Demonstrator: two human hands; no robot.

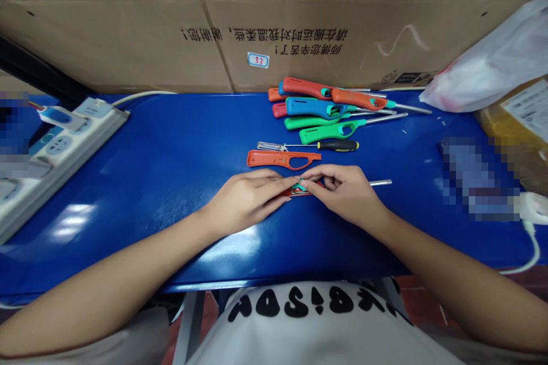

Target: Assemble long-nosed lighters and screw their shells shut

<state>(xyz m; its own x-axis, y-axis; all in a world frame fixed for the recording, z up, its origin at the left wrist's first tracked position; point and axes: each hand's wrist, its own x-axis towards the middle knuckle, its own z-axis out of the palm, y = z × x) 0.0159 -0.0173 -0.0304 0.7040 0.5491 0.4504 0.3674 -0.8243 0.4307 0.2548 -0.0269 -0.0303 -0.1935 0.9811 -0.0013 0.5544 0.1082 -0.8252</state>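
Both hands are closed on an opened orange-red stick lighter (305, 189) low over the blue table. My left hand (250, 197) grips its handle end and hides most of it. My right hand (345, 191) pinches near the teal trigger piece, thumb and forefinger close to the left fingertips. The lighter's metal tube (381, 182) sticks out to the right beyond the right hand. Just behind the hands lies a loose orange half-shell (269, 158) with a trigger opening. A screwdriver (334, 146) with a black and yellow handle rests behind that, beside a small clear-and-metal part (270, 146).
Several orange, blue and green stick lighters (317, 108) lie piled at the back against a large cardboard box (149, 40). A white power strip (64, 142) runs along the left. A white plastic bag (483, 63) and a blurred-out object (477, 179) are on the right.
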